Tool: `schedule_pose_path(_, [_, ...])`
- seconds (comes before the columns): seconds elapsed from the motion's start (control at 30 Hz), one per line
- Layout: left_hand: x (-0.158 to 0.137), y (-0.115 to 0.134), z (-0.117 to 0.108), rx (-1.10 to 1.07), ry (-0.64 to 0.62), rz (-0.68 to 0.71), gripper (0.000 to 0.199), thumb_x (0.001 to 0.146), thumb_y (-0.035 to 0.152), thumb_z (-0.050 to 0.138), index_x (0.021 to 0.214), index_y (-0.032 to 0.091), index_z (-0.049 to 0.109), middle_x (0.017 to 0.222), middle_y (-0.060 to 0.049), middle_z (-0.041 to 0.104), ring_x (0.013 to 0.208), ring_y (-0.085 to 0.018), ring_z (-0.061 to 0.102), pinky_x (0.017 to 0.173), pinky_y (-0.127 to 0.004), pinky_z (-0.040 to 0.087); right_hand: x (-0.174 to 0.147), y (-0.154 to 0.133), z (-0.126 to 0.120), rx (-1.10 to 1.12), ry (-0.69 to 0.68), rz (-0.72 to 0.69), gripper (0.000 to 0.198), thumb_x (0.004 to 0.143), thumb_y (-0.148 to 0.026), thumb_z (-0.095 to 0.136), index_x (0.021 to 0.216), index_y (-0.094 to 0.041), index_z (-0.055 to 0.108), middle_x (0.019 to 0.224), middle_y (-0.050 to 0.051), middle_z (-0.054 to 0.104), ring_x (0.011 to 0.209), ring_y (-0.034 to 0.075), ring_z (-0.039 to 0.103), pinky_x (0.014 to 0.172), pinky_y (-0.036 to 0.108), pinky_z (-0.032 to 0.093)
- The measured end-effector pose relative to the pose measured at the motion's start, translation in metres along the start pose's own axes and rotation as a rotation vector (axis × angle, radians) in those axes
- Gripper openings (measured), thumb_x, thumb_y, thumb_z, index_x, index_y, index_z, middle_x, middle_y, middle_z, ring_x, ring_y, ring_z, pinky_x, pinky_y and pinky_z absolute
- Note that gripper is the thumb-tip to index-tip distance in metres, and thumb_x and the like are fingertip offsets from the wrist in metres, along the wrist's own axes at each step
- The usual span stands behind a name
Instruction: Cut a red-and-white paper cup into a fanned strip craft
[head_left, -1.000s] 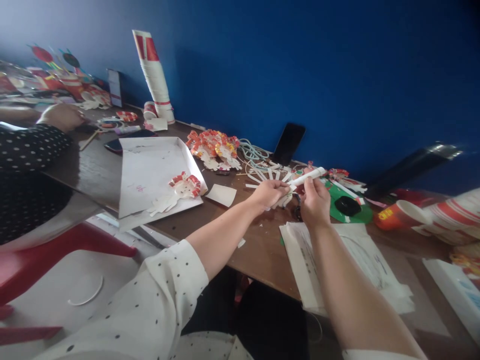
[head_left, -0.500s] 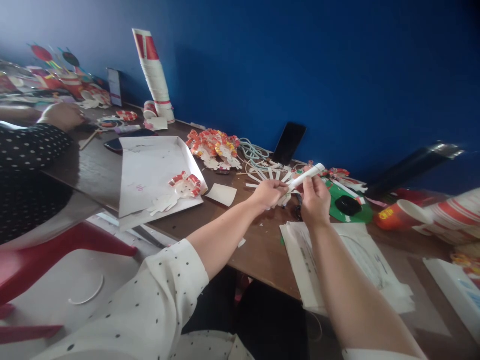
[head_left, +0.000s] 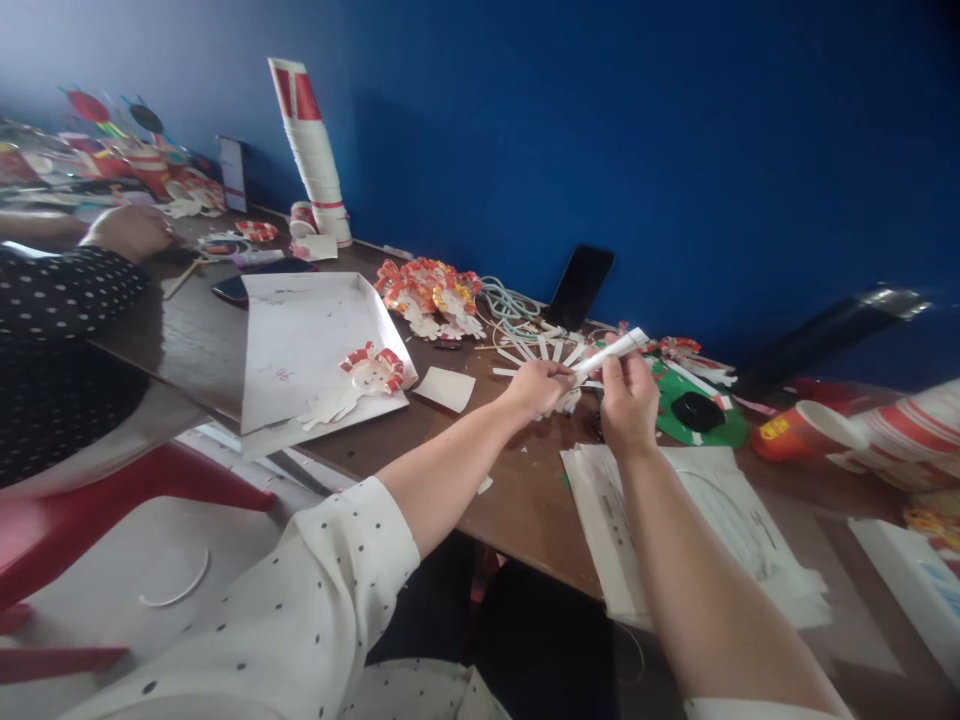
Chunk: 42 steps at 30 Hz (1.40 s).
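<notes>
My right hand [head_left: 630, 395] is closed around a white tube [head_left: 616, 348] with a collar near its far end, tilted up to the right. My left hand [head_left: 541, 385] pinches a small white paper piece [head_left: 570, 402] at the tube's lower end; its fingers partly hide the piece. Behind my hands, narrow white paper strips [head_left: 541, 348] fan out on the brown table [head_left: 517, 480]. Nearest my right hand on the right is a green sheet [head_left: 724, 425] with a black round object [head_left: 695, 410] on it.
A white box lid [head_left: 300, 330] with a red-and-white paper cutout [head_left: 373, 370] lies left. Paper cutouts [head_left: 431, 290] are piled behind it. A phone [head_left: 581, 287] leans on the wall. Paper cups [head_left: 810, 430] lie right, papers [head_left: 705, 500] in front. Another person's hand [head_left: 135, 232] is far left.
My right hand and the tube have shifted very slightly left and down. My left hand keeps its pinch in nearly the same spot.
</notes>
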<state>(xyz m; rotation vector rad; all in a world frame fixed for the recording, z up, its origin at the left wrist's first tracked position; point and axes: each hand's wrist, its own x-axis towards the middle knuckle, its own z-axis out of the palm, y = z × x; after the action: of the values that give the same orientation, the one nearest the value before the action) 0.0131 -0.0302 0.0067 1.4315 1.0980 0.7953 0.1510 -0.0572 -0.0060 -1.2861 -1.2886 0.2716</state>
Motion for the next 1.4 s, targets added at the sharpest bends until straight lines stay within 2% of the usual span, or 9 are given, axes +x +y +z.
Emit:
schedule_pose_path(0.23, [0.003,-0.003,0.002,-0.020,0.030,0.053,0.021,0.079,0.028,0.063,0.091,0.015,0.074,0.062,0.000,0.061,0.052,-0.008,0.049,0.054,-0.020,0.040,-0.002,0.001,0.001,-0.178,-0.037,-0.139,0.039,0.091,-0.038,0.049,0.122,-0.018,0.061,0.104,0.012,0.073,0.097,0.025,0.068,0.089,0.041,0.053])
schedule_pose_path(0.43, [0.004,-0.005,0.002,-0.034,0.021,-0.010,0.025,0.079,0.028,0.063,0.096,0.013,0.074,0.055,0.001,0.056,0.048,-0.009,0.046,0.052,-0.021,0.040,0.003,0.007,0.001,-0.070,0.105,-0.153,0.040,0.093,-0.039,0.048,0.125,-0.017,0.057,0.109,0.013,0.071,0.099,0.024,0.068,0.088,0.041,0.053])
schedule_pose_path(0.7, [0.004,-0.004,0.002,-0.013,0.064,0.003,0.022,0.078,0.025,0.063,0.094,0.014,0.074,0.055,0.003,0.055,0.046,-0.007,0.042,0.050,-0.020,0.036,-0.003,-0.003,0.004,-0.125,-0.061,-0.186,0.035,0.093,-0.037,0.049,0.120,-0.018,0.059,0.105,0.011,0.072,0.099,0.024,0.068,0.088,0.040,0.053])
schedule_pose_path(0.87, [0.003,-0.004,0.002,-0.037,0.068,0.033,0.022,0.078,0.026,0.063,0.093,0.014,0.074,0.058,0.002,0.058,0.049,-0.007,0.046,0.051,-0.019,0.038,-0.002,0.001,0.005,-0.207,0.047,-0.232,0.034,0.092,-0.035,0.049,0.118,-0.016,0.060,0.106,0.014,0.071,0.101,0.025,0.067,0.090,0.041,0.053])
schedule_pose_path(0.97, [0.004,-0.005,0.001,-0.044,0.068,0.014,0.023,0.078,0.026,0.063,0.094,0.014,0.074,0.057,0.001,0.058,0.048,-0.008,0.047,0.050,-0.020,0.038,-0.002,0.001,0.006,-0.163,0.108,-0.260,0.034,0.092,-0.033,0.048,0.119,-0.015,0.059,0.107,0.015,0.071,0.102,0.024,0.067,0.091,0.041,0.052])
schedule_pose_path(1.1, [0.005,-0.006,0.001,-0.047,0.066,-0.012,0.024,0.078,0.028,0.064,0.095,0.015,0.075,0.051,0.003,0.053,0.043,-0.008,0.041,0.048,-0.021,0.036,-0.004,-0.001,0.008,-0.152,0.063,-0.268,0.034,0.093,-0.032,0.047,0.121,-0.016,0.057,0.107,0.014,0.071,0.103,0.024,0.067,0.090,0.040,0.053])
schedule_pose_path(1.23, [0.005,-0.006,0.002,-0.045,0.089,0.010,0.023,0.076,0.027,0.065,0.093,0.015,0.075,0.054,0.003,0.055,0.048,-0.007,0.043,0.051,-0.020,0.038,-0.005,0.001,0.009,-0.208,0.010,-0.274,0.030,0.092,-0.031,0.047,0.117,-0.017,0.059,0.108,0.013,0.071,0.104,0.024,0.066,0.092,0.041,0.052])
schedule_pose_path(1.4, [0.004,-0.005,0.002,-0.079,0.083,-0.003,0.025,0.077,0.027,0.065,0.096,0.014,0.075,0.056,0.002,0.058,0.049,-0.008,0.045,0.053,-0.020,0.040,-0.003,0.005,0.010,-0.193,0.094,-0.271,0.031,0.091,-0.032,0.048,0.115,-0.016,0.059,0.105,0.014,0.071,0.100,0.024,0.068,0.091,0.042,0.052])
